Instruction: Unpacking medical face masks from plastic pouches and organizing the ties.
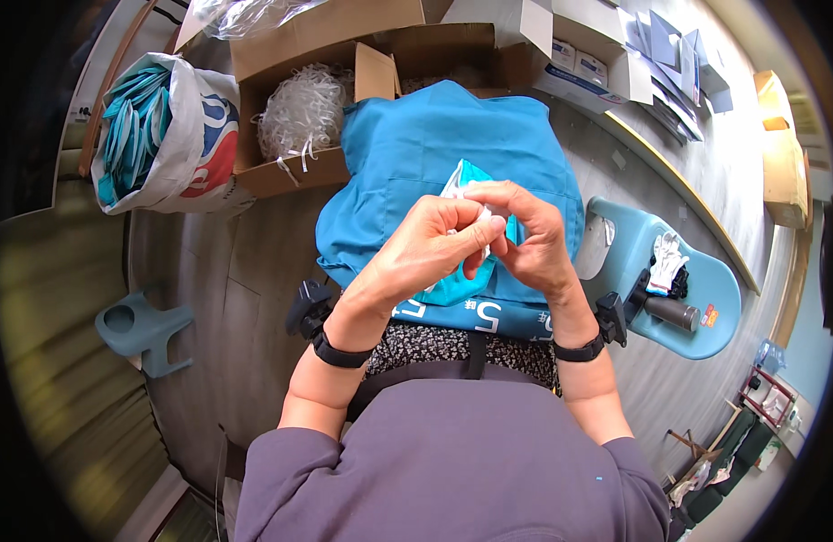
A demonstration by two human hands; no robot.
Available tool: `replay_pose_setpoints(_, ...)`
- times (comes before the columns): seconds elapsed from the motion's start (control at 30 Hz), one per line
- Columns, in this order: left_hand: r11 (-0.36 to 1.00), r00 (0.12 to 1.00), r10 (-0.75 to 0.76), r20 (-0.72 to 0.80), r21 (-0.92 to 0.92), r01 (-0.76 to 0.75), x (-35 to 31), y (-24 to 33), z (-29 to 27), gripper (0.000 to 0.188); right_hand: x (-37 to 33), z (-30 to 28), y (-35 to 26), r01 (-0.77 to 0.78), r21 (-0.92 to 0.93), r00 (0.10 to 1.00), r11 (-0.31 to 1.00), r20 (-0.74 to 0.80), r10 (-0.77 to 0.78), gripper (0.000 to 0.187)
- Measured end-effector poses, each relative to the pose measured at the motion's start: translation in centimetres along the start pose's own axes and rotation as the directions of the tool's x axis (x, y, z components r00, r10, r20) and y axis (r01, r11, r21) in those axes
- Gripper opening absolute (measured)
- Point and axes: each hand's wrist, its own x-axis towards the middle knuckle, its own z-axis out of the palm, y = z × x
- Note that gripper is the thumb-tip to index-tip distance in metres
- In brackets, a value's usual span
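Both my hands meet in front of me over my lap. My left hand (425, 251) and my right hand (525, 237) pinch a small teal cloth piece (460, 282) with a white strip (454, 183) at its top edge; fingers of both close on it. The piece hangs down between my palms. Under it a large teal fabric sheet (434, 144) is spread across my lap. Each wrist wears a black band.
An open cardboard box (290, 54) of white shredded strips (303, 113) stands ahead. A printed bag (195, 135) full of teal pieces is at far left. A teal stool seat (714, 298) with gloves lies right. A small teal stool (141, 330) sits left.
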Motion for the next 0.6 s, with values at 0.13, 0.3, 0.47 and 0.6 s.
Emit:
replay_pose_setpoints(0.13,0.998,0.998,-0.055,0.02,-0.025,0.055,-0.2,-0.3,-0.2,0.036,-0.7,-0.1,0.3,-0.068,-0.088,0.997,0.994,0.033,0.072,0.026)
replay_pose_setpoints(0.3,0.986,0.997,-0.07,-0.031,-0.156,0.064,0.8,-2.7,-0.3,0.038,-2.5,-1.2,-0.1,-0.213,-0.031,0.974,0.977,-0.081,0.21,0.009)
replay_pose_setpoints(0.47,0.98,0.999,0.018,-0.049,-0.196,-0.027,3.4,-4.4,2.1,0.038,-2.0,-1.1,0.3,-0.235,0.596,0.815,0.768,-0.31,0.49,0.028)
replay_pose_setpoints(0.6,0.989,0.998,0.044,-0.033,-0.137,-0.048,4.6,-5.0,4.8,0.039,-2.1,-4.0,1.7,-0.066,0.944,0.76,0.323,-0.162,0.63,0.03)
